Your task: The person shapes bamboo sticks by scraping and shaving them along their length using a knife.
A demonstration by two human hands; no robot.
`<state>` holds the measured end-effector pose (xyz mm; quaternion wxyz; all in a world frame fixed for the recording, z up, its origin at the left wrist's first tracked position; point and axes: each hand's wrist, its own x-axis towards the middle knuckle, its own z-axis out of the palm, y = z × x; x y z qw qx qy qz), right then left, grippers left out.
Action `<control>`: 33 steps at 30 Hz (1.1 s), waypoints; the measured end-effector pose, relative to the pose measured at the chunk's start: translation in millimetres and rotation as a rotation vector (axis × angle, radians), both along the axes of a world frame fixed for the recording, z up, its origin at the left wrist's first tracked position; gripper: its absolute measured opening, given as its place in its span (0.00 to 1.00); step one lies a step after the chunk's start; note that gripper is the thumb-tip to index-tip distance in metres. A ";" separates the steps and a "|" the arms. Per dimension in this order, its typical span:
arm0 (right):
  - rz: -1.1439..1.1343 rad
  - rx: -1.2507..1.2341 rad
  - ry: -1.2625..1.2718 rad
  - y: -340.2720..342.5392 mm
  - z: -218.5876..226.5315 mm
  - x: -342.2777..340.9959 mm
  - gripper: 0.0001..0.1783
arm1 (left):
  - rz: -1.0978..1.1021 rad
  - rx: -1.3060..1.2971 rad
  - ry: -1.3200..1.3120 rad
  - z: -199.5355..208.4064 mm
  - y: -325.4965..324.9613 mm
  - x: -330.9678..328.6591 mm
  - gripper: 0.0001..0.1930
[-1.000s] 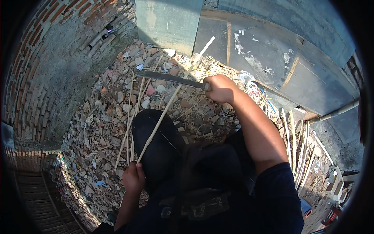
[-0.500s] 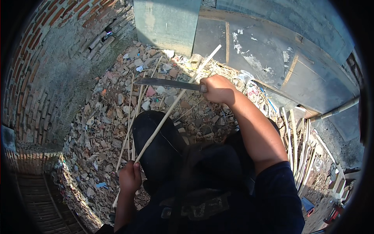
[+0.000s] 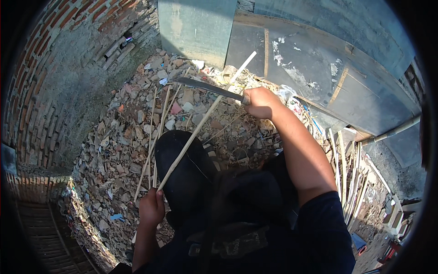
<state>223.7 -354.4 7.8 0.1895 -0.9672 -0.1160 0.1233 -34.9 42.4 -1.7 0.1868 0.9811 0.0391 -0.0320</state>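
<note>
My left hand (image 3: 152, 208) is closed round the near end of a long pale stick (image 3: 197, 129), which looks like a bamboo strip. It slants up and away to the right, passing over my dark-clothed knee (image 3: 175, 150). In my right hand (image 3: 262, 103) is the handle of a machete, whose long dark blade (image 3: 205, 86) points left and crosses the stick in its far half. Whether the edge bites into the stick I cannot tell. More thin strips (image 3: 152, 137) lie on the rubble just left of my knee, running toward my left hand.
Broken brick and stone rubble (image 3: 114, 146) covers the ground. A brick wall (image 3: 59, 91) stands at left, and grey-green panels (image 3: 196, 29) and dark boards (image 3: 301, 59) close off the far side. Several pale strips (image 3: 351, 182) lean in a bundle at right, near a blue-and-red object (image 3: 359, 243).
My right hand has shifted slightly right and nearer, and the machete's blade has tilted, its tip now farther right and higher than the handle. My left hand keeps its hold on the stick.
</note>
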 end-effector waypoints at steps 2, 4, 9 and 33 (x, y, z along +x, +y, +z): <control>0.115 -0.008 0.073 24.2 10.6 -14.3 0.18 | 0.009 -0.015 0.001 -0.4 1.8 -2.6 0.16; 0.192 -0.059 0.005 33.2 20.1 -21.1 0.18 | 0.019 -0.030 -0.005 -3.2 3.9 -1.0 0.15; 0.028 0.032 -0.026 -14.2 -20.1 18.2 0.19 | 0.028 0.160 -0.043 -14.2 1.0 0.4 0.14; -0.553 0.419 -0.168 -53.5 -9.9 20.7 0.33 | 0.005 -0.279 0.011 -4.4 8.4 1.9 0.16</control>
